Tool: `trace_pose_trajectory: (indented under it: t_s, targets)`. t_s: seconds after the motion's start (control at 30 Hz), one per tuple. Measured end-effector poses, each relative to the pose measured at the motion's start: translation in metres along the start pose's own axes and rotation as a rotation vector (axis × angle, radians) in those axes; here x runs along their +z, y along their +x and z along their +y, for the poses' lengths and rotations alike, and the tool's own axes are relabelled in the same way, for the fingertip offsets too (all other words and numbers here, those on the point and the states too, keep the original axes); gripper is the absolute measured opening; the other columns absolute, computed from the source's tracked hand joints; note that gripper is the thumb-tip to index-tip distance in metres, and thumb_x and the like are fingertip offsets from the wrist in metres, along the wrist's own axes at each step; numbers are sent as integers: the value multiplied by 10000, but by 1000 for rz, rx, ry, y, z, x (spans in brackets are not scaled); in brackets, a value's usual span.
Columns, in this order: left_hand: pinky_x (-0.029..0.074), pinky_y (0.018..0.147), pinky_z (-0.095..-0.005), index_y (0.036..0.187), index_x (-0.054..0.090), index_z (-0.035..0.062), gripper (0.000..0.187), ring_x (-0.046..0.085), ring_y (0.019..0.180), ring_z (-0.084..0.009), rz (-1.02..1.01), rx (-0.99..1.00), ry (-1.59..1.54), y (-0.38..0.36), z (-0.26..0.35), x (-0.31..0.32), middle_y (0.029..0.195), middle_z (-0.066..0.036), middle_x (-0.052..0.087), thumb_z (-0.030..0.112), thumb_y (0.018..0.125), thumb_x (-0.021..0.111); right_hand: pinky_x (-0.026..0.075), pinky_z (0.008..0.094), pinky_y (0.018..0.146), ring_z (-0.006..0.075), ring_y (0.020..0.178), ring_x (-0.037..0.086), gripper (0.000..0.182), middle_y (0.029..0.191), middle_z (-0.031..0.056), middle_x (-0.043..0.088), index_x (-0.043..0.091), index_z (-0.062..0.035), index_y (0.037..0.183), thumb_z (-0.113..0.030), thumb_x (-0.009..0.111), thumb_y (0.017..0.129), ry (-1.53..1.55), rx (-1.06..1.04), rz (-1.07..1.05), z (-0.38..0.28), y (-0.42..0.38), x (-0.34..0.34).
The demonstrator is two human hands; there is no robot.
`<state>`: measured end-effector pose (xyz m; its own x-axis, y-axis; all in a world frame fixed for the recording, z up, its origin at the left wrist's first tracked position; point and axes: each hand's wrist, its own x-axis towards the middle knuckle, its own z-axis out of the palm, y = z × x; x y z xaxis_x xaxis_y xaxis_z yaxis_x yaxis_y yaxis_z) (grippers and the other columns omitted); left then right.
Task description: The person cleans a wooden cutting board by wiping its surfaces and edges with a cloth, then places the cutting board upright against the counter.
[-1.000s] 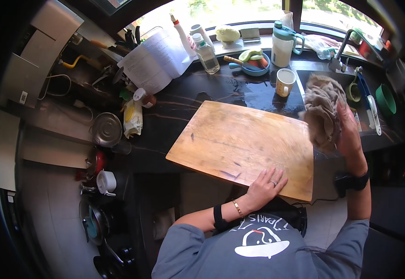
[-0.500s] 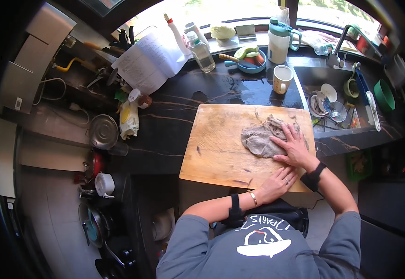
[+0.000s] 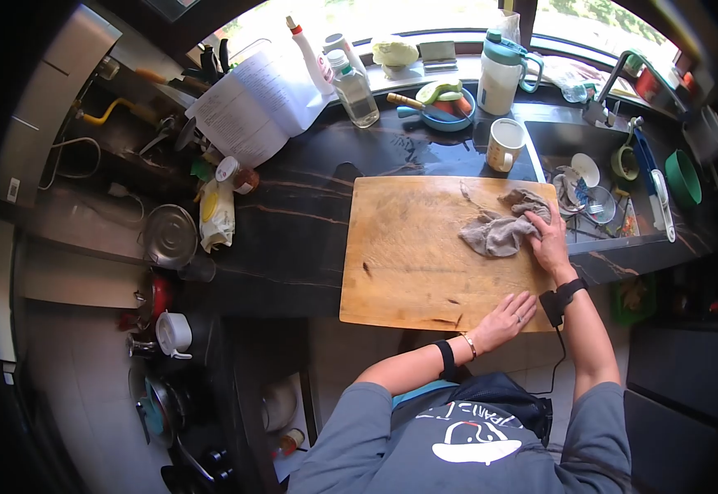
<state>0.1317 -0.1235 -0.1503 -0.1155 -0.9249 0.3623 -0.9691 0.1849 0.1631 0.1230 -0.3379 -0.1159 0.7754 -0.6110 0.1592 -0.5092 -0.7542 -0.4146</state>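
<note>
A wooden cutting board [image 3: 400, 263] lies on the dark counter in front of me. On its upper right part rests a crumpled grey-brown cloth [image 3: 497, 235], bunched into folds. My right hand [image 3: 549, 240] grips the cloth at its right side, near the board's right edge, with fingers curled over it. Lower down, my left hand [image 3: 503, 322] lies flat on the near right edge of the board, fingers stretched out and holding nothing.
Right of the board is a sink [image 3: 606, 244] with dishes in it. Behind stand a mug [image 3: 504, 146], a large jug [image 3: 499, 78], a blue bowl [image 3: 449, 120] with vegetables and a knife, and a clear bottle [image 3: 356, 99]. Open papers [image 3: 252, 107] and a metal lid [image 3: 170, 236] are at left.
My right hand has gone from pressing flat on the spread cloth to gripping it, bunching it up and to the right. My left hand stays at the board's near edge.
</note>
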Motion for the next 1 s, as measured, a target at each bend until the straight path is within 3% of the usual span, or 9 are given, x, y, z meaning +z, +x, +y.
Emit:
trace_pose_trajectory:
  t_s: [0.33,0.4,0.5,0.57,0.6,0.63,0.67,0.77,1.0]
  targets:
    - [335,1037,-464,1225,554,21,439,434,1259,-319,-58,-24,-18,8,5,-7,1268,-154,530,200,829,492,380,499,972,373,1209,398,453,1320,177,418,651,-188,1050,-365,783,655,-3,-2,-235,-74,-2,-4]
    - [351,1023,-448,1219,554,21,420,454,1232,-326,-76,-13,-12,12,7,-8,1248,-172,539,198,840,504,412,475,943,361,1162,432,453,1259,161,468,656,-184,1019,-363,802,630,104,-259,-242,-91,-12,7]
    - [357,994,-409,1218,494,-10,395,460,1163,-357,-224,-406,-874,2,8,9,1213,-228,510,233,907,470,436,435,916,362,1128,446,426,1204,149,494,657,-175,994,-349,798,631,259,-640,-564,-140,-25,-8]
    - [355,992,-431,1216,496,-10,394,461,1168,-347,-159,-384,-720,-5,17,-5,1220,-221,507,220,897,473,445,416,900,361,1116,457,403,1195,154,497,653,-177,975,-357,793,643,281,-861,-670,-145,-22,-9]
    - [354,990,-454,1214,497,-10,394,462,1172,-338,-93,-365,-576,-7,19,-19,1227,-214,504,208,886,477,445,416,900,361,1116,457,403,1195,154,497,653,-177,975,-357,793,643,287,-857,-660,-140,-19,-10]
    - [318,1034,-506,1261,475,-6,436,442,1219,-306,-432,-154,-278,-1,17,-47,1290,-193,475,171,863,467,447,421,895,364,1098,471,395,1183,159,502,649,-173,961,-353,795,642,303,-798,-626,-131,-14,-13]
    - [274,1065,-551,1312,442,2,485,384,1298,-281,-260,-66,-120,-11,22,-52,1362,-178,428,151,850,446,449,426,889,366,1081,484,387,1171,165,507,646,-169,947,-348,798,640,316,-740,-599,-120,-11,-15]
    - [265,1077,-543,1354,404,12,514,332,1346,-281,-218,-85,-163,-5,20,-86,1411,-164,390,140,858,437,432,443,923,396,1075,500,359,1181,207,512,639,-143,943,-312,796,667,360,-520,-380,-72,8,-12]
    - [278,1075,-523,1385,367,25,534,299,1376,-261,-353,-57,-197,-3,23,-125,1462,-131,347,142,868,431,434,430,881,362,1028,482,369,1080,173,498,639,-151,990,-348,762,703,30,-157,-399,10,55,-27]
